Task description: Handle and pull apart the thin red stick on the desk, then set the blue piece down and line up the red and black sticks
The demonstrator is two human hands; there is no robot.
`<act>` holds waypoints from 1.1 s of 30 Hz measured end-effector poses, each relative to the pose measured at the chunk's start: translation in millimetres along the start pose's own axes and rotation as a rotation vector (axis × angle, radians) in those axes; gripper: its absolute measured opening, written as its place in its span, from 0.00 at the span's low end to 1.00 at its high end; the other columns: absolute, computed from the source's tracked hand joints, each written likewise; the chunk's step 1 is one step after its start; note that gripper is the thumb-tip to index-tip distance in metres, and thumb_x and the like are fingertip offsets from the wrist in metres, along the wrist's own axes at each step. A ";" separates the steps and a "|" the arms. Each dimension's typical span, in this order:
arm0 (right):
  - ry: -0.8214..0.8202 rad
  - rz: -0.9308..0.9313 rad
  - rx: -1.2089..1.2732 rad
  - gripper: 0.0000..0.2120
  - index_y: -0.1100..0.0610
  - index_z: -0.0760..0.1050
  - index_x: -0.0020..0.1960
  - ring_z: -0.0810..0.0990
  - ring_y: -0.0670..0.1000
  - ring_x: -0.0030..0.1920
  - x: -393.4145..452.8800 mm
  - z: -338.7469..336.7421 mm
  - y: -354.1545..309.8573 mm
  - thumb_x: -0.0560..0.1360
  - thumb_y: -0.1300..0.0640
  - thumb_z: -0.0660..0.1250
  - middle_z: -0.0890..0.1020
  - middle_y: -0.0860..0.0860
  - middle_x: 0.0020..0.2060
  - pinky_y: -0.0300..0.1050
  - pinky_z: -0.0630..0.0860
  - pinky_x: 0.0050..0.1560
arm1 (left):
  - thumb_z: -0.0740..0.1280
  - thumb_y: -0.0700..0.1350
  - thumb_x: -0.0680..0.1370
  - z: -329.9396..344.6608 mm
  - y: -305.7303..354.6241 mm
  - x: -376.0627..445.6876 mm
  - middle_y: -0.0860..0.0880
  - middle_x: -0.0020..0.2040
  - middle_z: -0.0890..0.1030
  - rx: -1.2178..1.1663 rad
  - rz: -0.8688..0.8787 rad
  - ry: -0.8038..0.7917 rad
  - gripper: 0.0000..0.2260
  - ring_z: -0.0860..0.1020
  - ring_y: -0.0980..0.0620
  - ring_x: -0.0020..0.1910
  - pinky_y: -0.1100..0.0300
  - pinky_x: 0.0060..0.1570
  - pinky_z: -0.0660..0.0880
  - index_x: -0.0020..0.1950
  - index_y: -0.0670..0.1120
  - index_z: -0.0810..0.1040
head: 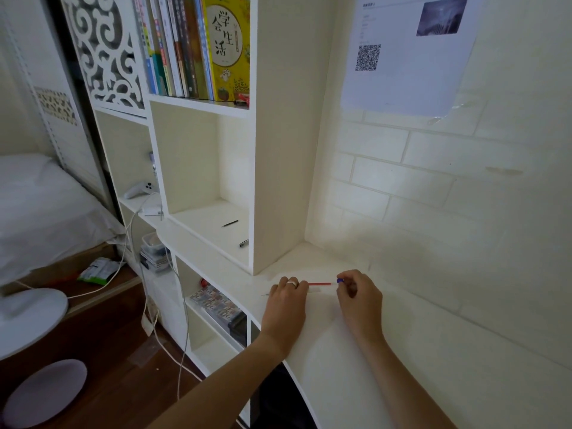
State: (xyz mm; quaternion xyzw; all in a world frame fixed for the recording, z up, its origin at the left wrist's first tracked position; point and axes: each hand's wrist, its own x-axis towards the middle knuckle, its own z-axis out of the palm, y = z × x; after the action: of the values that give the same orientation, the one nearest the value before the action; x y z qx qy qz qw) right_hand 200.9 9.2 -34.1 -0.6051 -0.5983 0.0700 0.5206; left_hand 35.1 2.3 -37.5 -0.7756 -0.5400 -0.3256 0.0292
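My left hand [286, 297] grips the thin red refill [320, 284], my right hand [356, 289] pinches its blue cap [340, 280]; pulling unevenly could bend it.

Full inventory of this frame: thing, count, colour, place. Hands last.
pen: 1, red with blue cap, held over the desk between both hands
desk: 1, white, lower right
shelf unit: 1, white, left of desk
books: a row, mixed colours, top shelf
black pen: 1, middle cubby
controller: 1, white, left shelf
paper sheet: 1, white with QR code, on wall
cables: white, count unclear, hanging to floor
bed: 1, white, far left
left hand: grips pen's left end, wears a ring
right hand: pinches the blue cap
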 end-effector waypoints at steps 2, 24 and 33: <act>-0.020 0.003 -0.019 0.08 0.52 0.79 0.45 0.79 0.43 0.39 2.5 3.2 -1.5 0.73 0.65 0.68 0.81 0.46 0.37 0.30 0.72 0.40 | 0.61 0.33 0.76 1.0 -0.4 1.6 0.46 0.47 0.80 0.015 -0.042 0.003 0.12 0.76 0.47 0.48 0.54 0.51 0.74 0.52 0.45 0.79; -0.507 -0.196 -0.460 0.08 0.58 0.81 0.49 0.79 0.55 0.46 78.5 71.0 2.8 0.76 0.63 0.63 0.79 0.55 0.47 0.45 0.77 0.45 | 0.64 0.31 0.71 9.8 -6.7 7.8 0.47 0.41 0.77 0.072 -0.099 0.007 0.11 0.73 0.47 0.43 0.54 0.44 0.74 0.42 0.45 0.79; -0.492 -0.132 -0.396 0.08 0.55 0.82 0.48 0.78 0.54 0.45 76.8 65.6 1.3 0.73 0.62 0.66 0.78 0.52 0.44 0.46 0.77 0.45 | 0.63 0.30 0.71 10.0 -5.6 7.4 0.47 0.41 0.77 0.078 -0.107 -0.001 0.11 0.73 0.46 0.43 0.54 0.44 0.74 0.42 0.45 0.79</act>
State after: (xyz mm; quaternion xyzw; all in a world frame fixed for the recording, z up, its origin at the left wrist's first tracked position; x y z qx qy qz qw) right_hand 176.4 106.5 -23.0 -0.6195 -0.7461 0.0624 0.2359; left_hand 36.6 14.7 -43.1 -0.7442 -0.5928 -0.3049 0.0416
